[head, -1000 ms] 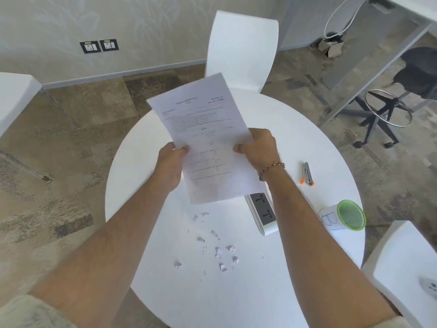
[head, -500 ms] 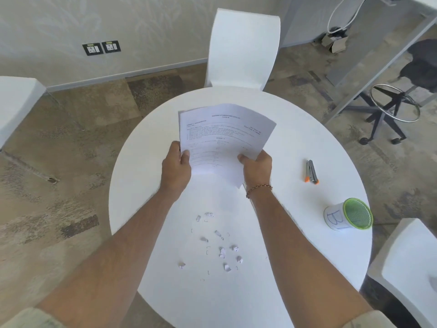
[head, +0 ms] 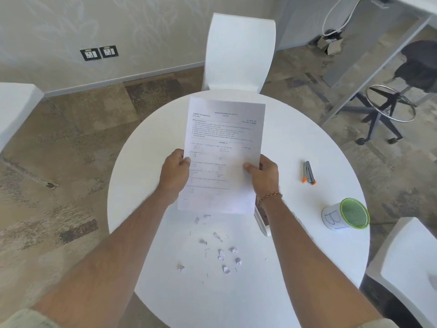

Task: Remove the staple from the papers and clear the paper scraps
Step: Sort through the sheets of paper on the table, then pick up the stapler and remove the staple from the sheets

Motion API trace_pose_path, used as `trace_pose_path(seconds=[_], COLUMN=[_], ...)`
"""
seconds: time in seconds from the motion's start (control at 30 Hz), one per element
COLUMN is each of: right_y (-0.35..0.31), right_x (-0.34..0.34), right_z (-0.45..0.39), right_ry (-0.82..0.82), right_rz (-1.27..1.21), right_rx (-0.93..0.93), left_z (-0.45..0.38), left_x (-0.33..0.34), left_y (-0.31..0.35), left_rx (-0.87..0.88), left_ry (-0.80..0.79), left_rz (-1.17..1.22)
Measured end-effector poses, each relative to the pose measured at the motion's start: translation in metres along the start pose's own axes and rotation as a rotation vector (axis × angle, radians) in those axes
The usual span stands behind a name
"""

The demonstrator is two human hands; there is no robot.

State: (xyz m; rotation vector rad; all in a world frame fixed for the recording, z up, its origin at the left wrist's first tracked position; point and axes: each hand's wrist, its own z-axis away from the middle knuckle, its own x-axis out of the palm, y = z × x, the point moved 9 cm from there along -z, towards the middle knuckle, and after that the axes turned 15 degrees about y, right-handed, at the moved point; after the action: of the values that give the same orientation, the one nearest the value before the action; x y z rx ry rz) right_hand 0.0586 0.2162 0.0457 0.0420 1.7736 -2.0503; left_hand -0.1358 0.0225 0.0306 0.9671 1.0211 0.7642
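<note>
Progress: papers are held up at frame centre, printed side toward the camera; no staple is visible at the top corners, though the print is too small to be sure. Judged from the litter, staple removal looks largely done. Paper scraps and loose bent staples lie scattered on the round white table, lower centre of frame, so clearing appears not yet started.

Tools: staple remover with orange tips lies at right of centre; green mesh cup lies on its side at lower right, a likely receptacle for the scraps.

Hands: left hand pinches the sheet's left edge, thumb on the front, fingers curled behind. Right hand pinches the right edge likewise. Both forearms extended, papers raised clear above the table.
</note>
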Motion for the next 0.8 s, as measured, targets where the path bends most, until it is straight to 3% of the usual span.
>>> trace_pose_path(seconds=[0.13, 0.5, 0.67, 0.8], right_y=[0.012, 0.065, 0.081, 0.093], right_x=[-0.014, -0.062, -0.087, -0.112], right_z=[0.002, 0.019, 0.016, -0.002], right_ry=[-0.084, -0.252, -0.241, -0.135], right_rz=[-0.101, -0.156, -0.234, -0.253], right_rx=[0.142, 0.327, 0.363, 0.444], left_z=[0.007, 0.023, 0.043, 0.056], left_x=[0.009, 0.055, 0.08, 0.097], left_y=[-0.007, 0.011, 0.009, 0.01], left_rx=[-0.139, -0.199, -0.254, -0.284], left_ry=[-0.054, -0.107, -0.157, -0.152], left_rz=[0.114, 0.241, 0.227, 0.219])
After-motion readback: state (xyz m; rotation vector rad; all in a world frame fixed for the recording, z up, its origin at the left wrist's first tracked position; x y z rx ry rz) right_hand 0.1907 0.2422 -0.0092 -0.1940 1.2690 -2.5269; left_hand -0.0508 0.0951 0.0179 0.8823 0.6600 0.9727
